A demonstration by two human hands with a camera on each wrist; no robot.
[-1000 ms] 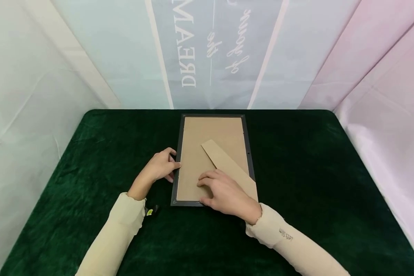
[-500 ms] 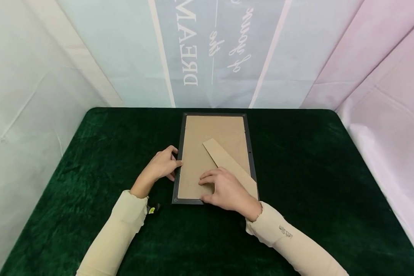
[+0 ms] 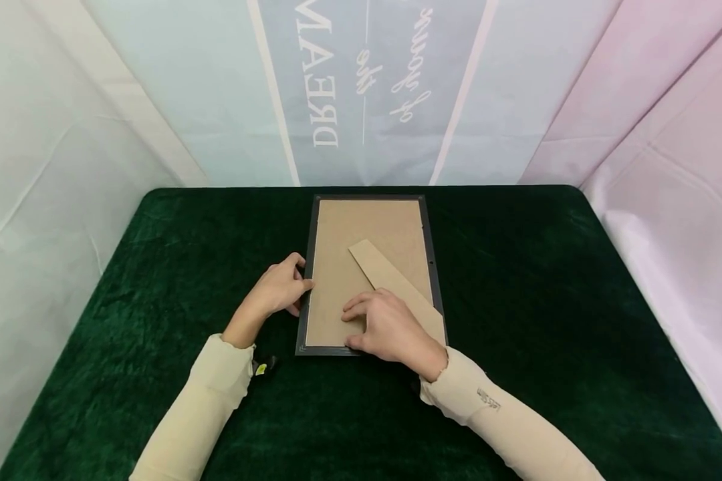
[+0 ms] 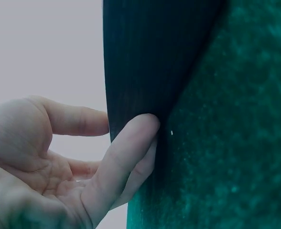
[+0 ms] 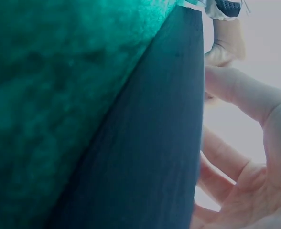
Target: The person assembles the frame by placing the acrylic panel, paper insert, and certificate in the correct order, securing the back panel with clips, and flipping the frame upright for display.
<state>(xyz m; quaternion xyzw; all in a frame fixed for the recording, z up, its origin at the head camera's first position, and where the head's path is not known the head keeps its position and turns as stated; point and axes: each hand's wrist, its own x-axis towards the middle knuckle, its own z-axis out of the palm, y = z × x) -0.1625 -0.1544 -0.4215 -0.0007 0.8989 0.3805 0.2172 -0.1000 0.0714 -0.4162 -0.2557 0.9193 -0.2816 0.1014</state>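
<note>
A dark picture frame (image 3: pixel 431 267) lies face down, its tan backing board (image 3: pixel 367 217) uppermost. A tan stand leg (image 3: pixel 391 270) slants across the board to the lower right. At the frame's left side, my left hand (image 3: pixel 277 287) holds the edge, thumb over the rim. The left wrist view has its fingers (image 4: pixel 131 148) against the dark side wall. My right hand (image 3: pixel 391 327) rests low on the backing board, covering part of the stand leg, fingers loosely bent and thumb by the bottom rim. In the right wrist view, the right thumb (image 5: pixel 236 90) reaches the frame's edge.
Dark green velvety cloth (image 3: pixel 529 300) covers the table. A backdrop (image 3: pixel 361 87) with mirrored lettering hangs behind it, and pale curtains (image 3: pixel 36 167) stand at the sides. A small black object with a yellow-green mark (image 3: pixel 263 367) shows beside the left cuff.
</note>
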